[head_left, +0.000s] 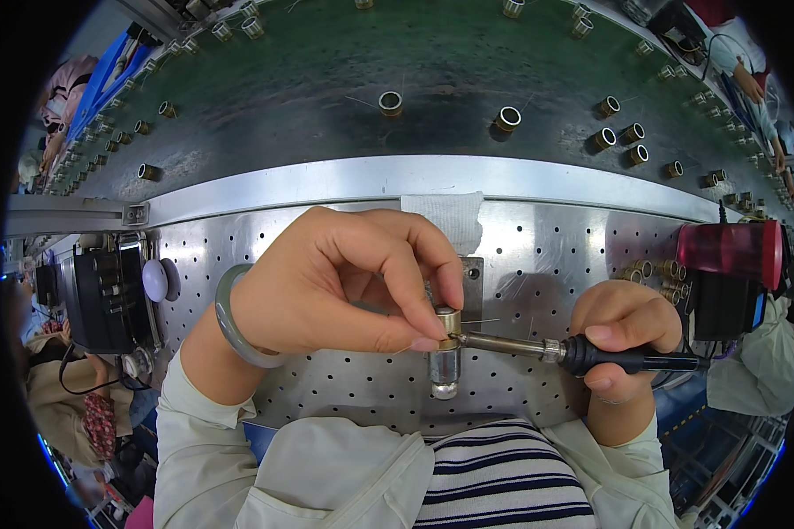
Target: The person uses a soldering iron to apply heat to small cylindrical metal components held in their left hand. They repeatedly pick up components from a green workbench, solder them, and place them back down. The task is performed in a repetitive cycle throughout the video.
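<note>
Thumb and fingertips of my left hand (pixel 326 282) pinch a small brass-coloured metal cylinder (pixel 450 323) with thin wire leads sticking out of its sides. It sits on a shiny rounded metal post (pixel 445 370) in front of my body. My right hand (pixel 631 331) grips the black handle of a soldering iron (pixel 512 346), held almost level. The iron's tip reaches the cylinder's right side, close to my left fingertips; the exact contact point is too small to make out. A pale bangle (pixel 229 316) circles my left wrist.
Beyond the perforated metal worktop (pixel 547 234), a dark green conveyor belt (pixel 326 79) carries several similar cylinders. A metal rail (pixel 326 181) separates them. Several brass cylinders (pixel 644 269) stand beside a red translucent box (pixel 728 251) at right. A white cloth (pixel 445 216) lies ahead; a black device (pixel 101 295) stands left.
</note>
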`<state>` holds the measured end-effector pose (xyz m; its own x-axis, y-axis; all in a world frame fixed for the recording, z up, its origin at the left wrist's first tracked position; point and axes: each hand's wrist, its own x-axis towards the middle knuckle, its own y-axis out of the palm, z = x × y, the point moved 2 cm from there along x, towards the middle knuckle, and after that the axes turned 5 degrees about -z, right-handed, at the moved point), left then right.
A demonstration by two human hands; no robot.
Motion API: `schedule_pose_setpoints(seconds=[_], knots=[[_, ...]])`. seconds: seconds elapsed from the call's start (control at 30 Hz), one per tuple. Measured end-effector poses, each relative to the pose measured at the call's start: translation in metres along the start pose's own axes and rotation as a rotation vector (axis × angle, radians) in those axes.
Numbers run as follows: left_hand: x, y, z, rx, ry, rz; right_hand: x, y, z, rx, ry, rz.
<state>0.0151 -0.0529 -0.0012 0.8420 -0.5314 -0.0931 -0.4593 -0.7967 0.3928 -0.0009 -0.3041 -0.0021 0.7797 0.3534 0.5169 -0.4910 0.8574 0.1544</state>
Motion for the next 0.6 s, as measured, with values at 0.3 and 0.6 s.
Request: schedule_pose_setpoints(seconds=[0.3, 0.6], knots=[[0.0044, 0.0011, -0.0099, -0.038, -0.195, -0.021, 0.0000, -0.0038, 0.0082, -0.137, 0.029, 0.007], [0.0068, -0.0001, -0.0088, -0.019, -0.223, 0.084, 0.0019, -0.0061, 0.0075, -0.112, 0.015, 0.017]])
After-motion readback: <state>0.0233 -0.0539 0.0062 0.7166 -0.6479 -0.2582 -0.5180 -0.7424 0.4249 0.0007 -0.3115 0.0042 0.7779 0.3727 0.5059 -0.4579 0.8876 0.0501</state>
